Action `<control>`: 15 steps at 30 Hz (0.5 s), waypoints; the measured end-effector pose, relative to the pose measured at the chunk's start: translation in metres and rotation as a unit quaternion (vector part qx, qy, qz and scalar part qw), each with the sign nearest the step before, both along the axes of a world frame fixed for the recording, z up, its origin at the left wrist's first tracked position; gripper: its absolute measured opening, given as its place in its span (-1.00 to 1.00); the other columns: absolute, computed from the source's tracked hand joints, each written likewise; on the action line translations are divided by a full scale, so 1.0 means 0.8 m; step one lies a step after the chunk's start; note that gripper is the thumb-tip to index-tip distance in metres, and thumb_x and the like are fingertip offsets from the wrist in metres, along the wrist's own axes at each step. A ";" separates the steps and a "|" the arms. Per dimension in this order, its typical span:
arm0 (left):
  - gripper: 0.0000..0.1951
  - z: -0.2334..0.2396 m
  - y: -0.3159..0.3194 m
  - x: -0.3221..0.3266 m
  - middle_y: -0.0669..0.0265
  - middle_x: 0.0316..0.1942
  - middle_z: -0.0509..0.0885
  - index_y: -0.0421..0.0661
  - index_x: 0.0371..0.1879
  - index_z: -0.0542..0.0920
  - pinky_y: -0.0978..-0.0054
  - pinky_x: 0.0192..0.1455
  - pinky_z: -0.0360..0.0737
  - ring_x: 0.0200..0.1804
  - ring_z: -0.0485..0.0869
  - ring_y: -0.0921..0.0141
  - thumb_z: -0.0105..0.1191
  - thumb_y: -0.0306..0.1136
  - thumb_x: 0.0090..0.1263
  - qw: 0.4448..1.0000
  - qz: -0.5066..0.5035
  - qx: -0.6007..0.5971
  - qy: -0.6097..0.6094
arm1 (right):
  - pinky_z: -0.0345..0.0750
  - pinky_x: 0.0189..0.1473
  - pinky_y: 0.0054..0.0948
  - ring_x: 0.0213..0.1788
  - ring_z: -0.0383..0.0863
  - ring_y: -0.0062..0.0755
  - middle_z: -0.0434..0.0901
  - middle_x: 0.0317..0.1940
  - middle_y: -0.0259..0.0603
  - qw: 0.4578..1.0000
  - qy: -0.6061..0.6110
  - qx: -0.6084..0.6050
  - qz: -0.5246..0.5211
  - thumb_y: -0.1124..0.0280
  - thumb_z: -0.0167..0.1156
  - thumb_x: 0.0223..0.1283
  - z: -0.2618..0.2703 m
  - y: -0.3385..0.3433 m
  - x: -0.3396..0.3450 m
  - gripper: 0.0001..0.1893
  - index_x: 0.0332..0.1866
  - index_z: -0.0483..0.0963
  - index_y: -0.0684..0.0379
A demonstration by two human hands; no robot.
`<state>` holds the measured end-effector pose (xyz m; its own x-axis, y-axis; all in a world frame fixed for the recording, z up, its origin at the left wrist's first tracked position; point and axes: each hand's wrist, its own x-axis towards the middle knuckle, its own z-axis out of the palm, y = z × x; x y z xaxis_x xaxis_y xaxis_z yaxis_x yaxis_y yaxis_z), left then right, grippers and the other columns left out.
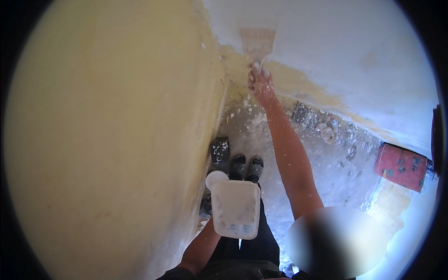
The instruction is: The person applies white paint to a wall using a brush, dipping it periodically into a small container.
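Observation:
My right hand [260, 83], flecked with white, grips the handle of a wide, flat paintbrush [258, 40]. The blurred bristles point up against the wall [332, 45], where a white coat meets bare yellow along its lower part. Before my waist is a pale, rounded-rectangular plastic container [236, 210], with whitish material inside. My left forearm [201, 245] runs beneath it and supports it. The left hand itself is hidden by the container.
A yellow wall [115, 140] rises close on the left. Beside my sandalled feet [256, 166] stand a spattered black container [220, 150] and a round white object [216, 179]. Crumpled plastic [327, 134] and a worn red container [400, 166] lie along the right wall's foot.

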<state>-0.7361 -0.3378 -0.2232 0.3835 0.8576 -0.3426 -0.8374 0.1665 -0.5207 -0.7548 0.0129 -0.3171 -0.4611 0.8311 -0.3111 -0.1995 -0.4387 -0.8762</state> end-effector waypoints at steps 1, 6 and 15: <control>-0.26 -0.005 -0.005 -0.001 -0.05 0.06 0.51 -0.11 0.34 0.29 -0.12 0.12 0.51 0.08 0.56 0.01 0.11 0.11 0.28 1.000 -0.004 -0.012 0.004 | 0.17 -0.66 -0.66 -0.64 0.16 -0.74 0.22 -0.59 -0.51 0.998 0.014 -0.066 -0.007 0.04 0.00 0.42 -0.012 -0.014 0.002 -0.65 -0.09 0.37 0.16; -0.38 -0.069 -0.045 0.007 -0.02 -0.04 0.56 -0.13 0.26 0.37 -0.14 0.06 0.55 -0.06 0.62 0.03 0.05 0.05 0.35 0.996 -0.034 -0.069 -0.042 | 0.15 -0.68 -0.66 -0.63 0.15 -0.71 0.26 -0.56 -0.46 0.942 0.052 -0.326 -0.055 0.27 -0.09 0.48 -0.047 -0.018 -0.006 -0.77 -0.13 0.34 0.24; -0.44 0.018 0.011 0.001 -0.06 -0.03 0.56 -0.09 0.29 0.35 -0.19 0.05 0.54 -0.02 0.61 -0.02 -0.03 -0.02 0.42 0.997 -0.040 -0.061 0.025 | 0.09 -0.69 -0.67 -0.59 0.15 -0.70 0.22 -0.49 -0.41 0.951 0.214 -0.213 -0.073 0.45 -0.16 0.47 0.284 -0.012 0.003 -0.84 -0.13 0.31 0.34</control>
<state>-0.7354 -0.3286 -0.2092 0.4294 0.7760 -0.4620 -0.8491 0.1726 -0.4992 -0.7525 0.0032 -0.0899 -0.5111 0.7364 -0.4433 -0.5836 -0.6759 -0.4501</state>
